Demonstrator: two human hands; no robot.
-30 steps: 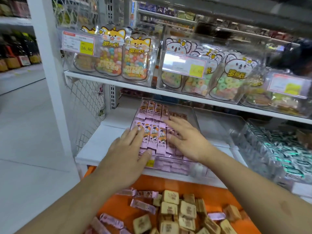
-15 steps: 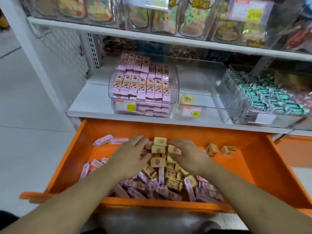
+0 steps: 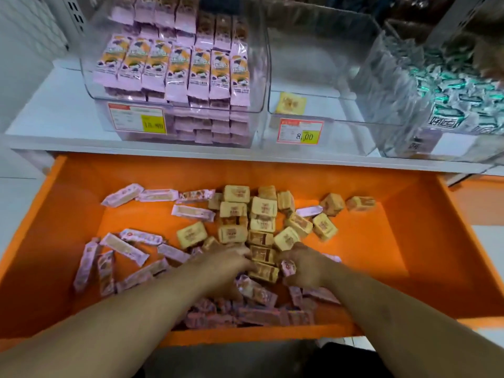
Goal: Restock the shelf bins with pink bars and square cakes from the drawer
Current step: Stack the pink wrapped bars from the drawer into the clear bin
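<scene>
White shelf, orange drawer below, pale floor, perhaps tiled

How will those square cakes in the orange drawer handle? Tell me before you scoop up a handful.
The square cakes look small and boxy, so probably light and unlikely to roll. Their glossy wrappers suggest they may slip from a full grip. Heaped loosely in the drawer, neighbours will likely tumble when some are lifted.

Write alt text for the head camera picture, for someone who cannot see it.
A person's left hand and right hand dig into loose pink wrapped bars and tan square cakes in an open orange drawer. On the white shelf above, one clear plastic bin is packed with pink bars, while the clear bin beside it holds a single yellow cake.
</scene>
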